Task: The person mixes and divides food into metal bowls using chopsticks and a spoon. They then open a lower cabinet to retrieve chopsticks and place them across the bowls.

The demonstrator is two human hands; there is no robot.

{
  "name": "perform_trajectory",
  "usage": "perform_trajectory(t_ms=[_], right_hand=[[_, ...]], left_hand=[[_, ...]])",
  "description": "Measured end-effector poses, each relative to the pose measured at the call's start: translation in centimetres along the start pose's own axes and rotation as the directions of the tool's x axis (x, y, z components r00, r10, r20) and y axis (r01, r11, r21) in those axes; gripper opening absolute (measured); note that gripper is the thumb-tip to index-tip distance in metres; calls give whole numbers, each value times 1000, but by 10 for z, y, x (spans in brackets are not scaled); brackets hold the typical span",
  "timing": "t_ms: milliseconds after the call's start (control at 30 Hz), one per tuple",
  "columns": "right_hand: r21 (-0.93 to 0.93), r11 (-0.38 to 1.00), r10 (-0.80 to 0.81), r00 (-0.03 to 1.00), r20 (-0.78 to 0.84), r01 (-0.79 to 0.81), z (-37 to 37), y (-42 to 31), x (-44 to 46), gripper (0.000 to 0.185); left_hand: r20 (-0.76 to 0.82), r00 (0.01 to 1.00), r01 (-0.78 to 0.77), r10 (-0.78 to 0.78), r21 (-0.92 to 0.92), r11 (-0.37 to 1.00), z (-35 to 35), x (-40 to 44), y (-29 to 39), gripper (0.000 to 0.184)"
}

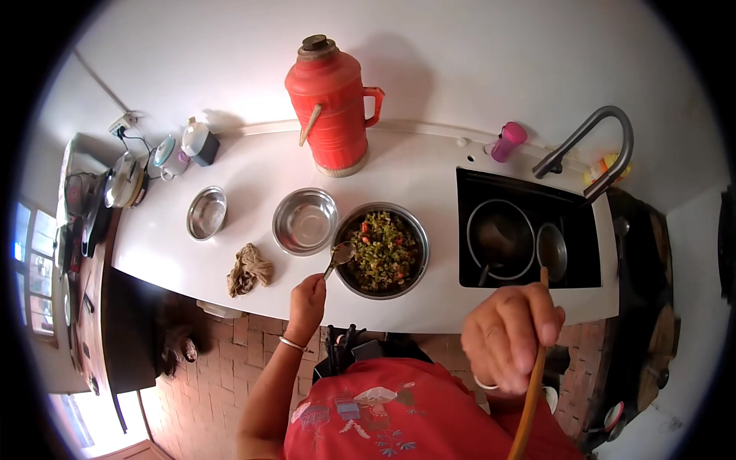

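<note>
R hand [512,333] w/ stick [533,387], L hand [307,299] w/ spoon [343,252]

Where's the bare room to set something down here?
The counter is bare between the thermos and sink, and left of the brown cloth, in front of the small bowl. It's crowded around the food bowl: the middle bowl stands beside it, the left hand holds a spoon there.

Daylight glares through the window [37,268], well left of the left hand [307,299]. The counter [157,245] ahead is bright, the flask [330,111] softly shadows the wall [475,77], the sink [479,184] beyond the right hand [512,333] looks dark. Fisheye edges curve into black.
</note>
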State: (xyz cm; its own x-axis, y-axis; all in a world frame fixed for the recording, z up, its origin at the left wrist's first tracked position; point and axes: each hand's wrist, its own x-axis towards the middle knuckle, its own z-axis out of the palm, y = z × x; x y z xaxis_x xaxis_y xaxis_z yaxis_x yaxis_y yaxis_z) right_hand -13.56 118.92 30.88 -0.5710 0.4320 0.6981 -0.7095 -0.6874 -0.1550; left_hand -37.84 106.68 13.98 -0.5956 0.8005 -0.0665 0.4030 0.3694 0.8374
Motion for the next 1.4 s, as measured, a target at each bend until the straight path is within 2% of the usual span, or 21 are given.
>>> perform_trajectory(t_ms=[133, 167, 233, 267, 333, 367, 433, 567, 633, 700, 767, 800, 867, 900, 1000, 1100, 1167, 1233, 1267, 1333, 1400], right_hand=[[-226, 971, -153, 928, -341, 77, -25, -29, -29, 22], [-218, 973, -145, 928, -343, 72, -37, -35, -37, 22], [-614, 742, -293, 694, -658, -269, -65, -41, -55, 18], [-608, 746, -285, 694, -661, -273, -80, -37, -65, 18], [-682, 164, -188, 656, -731, -713, -100, -30, -80, 16], [-680, 168, -183, 656, -733, -713, -102, -26, -81, 16], [-739, -147, 60, 739, -671, -658, -103, -8, -80, 13], [-827, -151, 167, 811, -561, -541, -114, 21, -82, 14], [-915, -300, 270, 896, -353, -270, -122, 29, -79, 11], [-903, -323, 267, 888, -373, -282, -133, 33, -83, 12], [-921, -376, 234, 951, -202, -103, -146, 34, -86, 12], [-921, -374, 233, 950, -206, -108, -145, 33, -84, 12], [-919, -326, 53, 966, -252, -222, -148, 24, -68, 10], [-919, -326, 53, 966, -252, -222, -149, 19, -64, 10], [-810, -184, -65, 829, -555, -556, -143, 2, -50, 15], [-787, -122, -96, 797, -597, -605, -126, -10, -41, 12], [-773, -135, -75, 785, -615, -619, -113, -16, -40, 13], [-668, -279, 122, 664, -737, -690, -107, -21, -44, 13], [-668, -279, 122, 664, -738, -690, -109, -19, -49, 13], [-819, -319, 238, 796, -557, -477, -121, -10, -61, 11], [-853, -338, 259, 832, -490, -397, -133, 0, -66, 10]], left_hand=[[-7, 1000, 21, -21, 23, 1000, -2, 0, 2, 21], [-6, 1000, 15, -15, 28, 1000, -2, 0, 4, 21], [-2, 1000, 2, -2, 38, 999, -2, 1, 6, 21], [-1, 1000, 14, -14, 36, 999, -2, 2, 6, 20], [-11, 1000, 2, -1, 33, 999, -1, 2, 6, 20], [-14, 1000, -16, 16, 30, 999, -1, 1, 6, 20], [-23, 1000, -21, 21, 35, 999, 0, 1, 3, 20], [-25, 1000, -13, 14, 27, 1000, 0, 1, 2, 20], [-19, 1000, -1, 1, 20, 1000, 0, 1, 6, 20], [-14, 1000, 9, -9, 13, 1000, 1, 1, 9, 19], [-29, 1000, 11, -10, 22, 1000, 1, 2, 8, 20], [-26, 1000, 16, -15, 24, 1000, 1, -1, 7, 20], [-25, 1000, -3, 3, 6, 1000, 0, 2, 5, 20], [-25, 1000, -3, 4, 6, 1000, -1, 2, 5, 20], [-40, 999, -31, 32, 15, 999, -2, 1, 3, 20], [-25, 1000, -1, 1, 17, 1000, -4, 1, 5, 19], [-25, 1000, -6, 6, 24, 1000, -6, 1, 6, 19], [-23, 1000, -7, 7, 22, 1000, -6, 1, 5, 20], [-22, 1000, -8, 8, 21, 1000, -6, 0, 5, 20], [-14, 1000, 2, -2, 13, 1000, -5, 0, 6, 20], [-7, 1000, 10, -10, 6, 1000, -3, -1, 5, 20]])
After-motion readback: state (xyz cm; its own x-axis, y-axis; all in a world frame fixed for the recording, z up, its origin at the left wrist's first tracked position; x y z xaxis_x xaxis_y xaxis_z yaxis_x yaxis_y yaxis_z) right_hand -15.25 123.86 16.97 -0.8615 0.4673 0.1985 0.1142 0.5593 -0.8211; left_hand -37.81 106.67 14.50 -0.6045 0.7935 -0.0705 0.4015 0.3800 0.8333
